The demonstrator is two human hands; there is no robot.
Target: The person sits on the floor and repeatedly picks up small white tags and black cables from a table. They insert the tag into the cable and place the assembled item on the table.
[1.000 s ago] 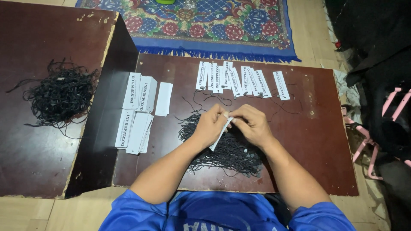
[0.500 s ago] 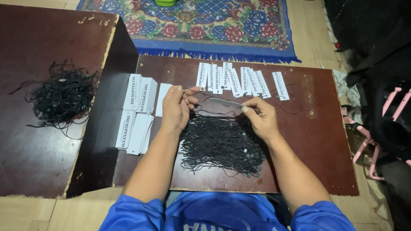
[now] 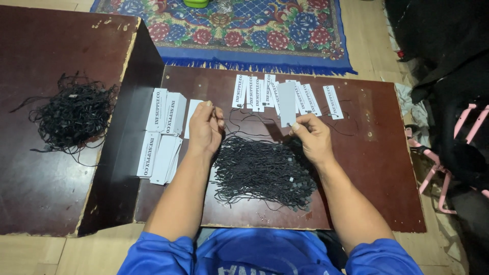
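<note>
Two dark desks side by side – the bigger one (image 3: pixel 46 168) off beyond the left hand carries only a loose heap of black strings (image 3: pixel 74 117), well apart from the action. The working desk (image 3: pixel 387 203) sits under both hands. Right between the forearms, just below the hands, lies the main pile of black strings (image 3: pixel 262 170) – still a thick tangle, so by my reckoning plenty is left to go.

Beyond the hands, a fanned row of white tags (image 3: pixel 265 92) lies with thin strings trailing off toward the right – those look done. Just outside the left hand, stacks of white tags (image 3: pixel 163 135) wait with no strings showing – untouched stock, I'd say.

Now the hands: the right hand (image 3: pixel 316 137) pinches a blank-faced white tag (image 3: pixel 288 104), held upright above the pile. The left hand (image 3: pixel 206 127) is closed, fingertips pinched up top – a thin black string (image 3: pixel 244 114) runs from it toward the right hand.
</note>
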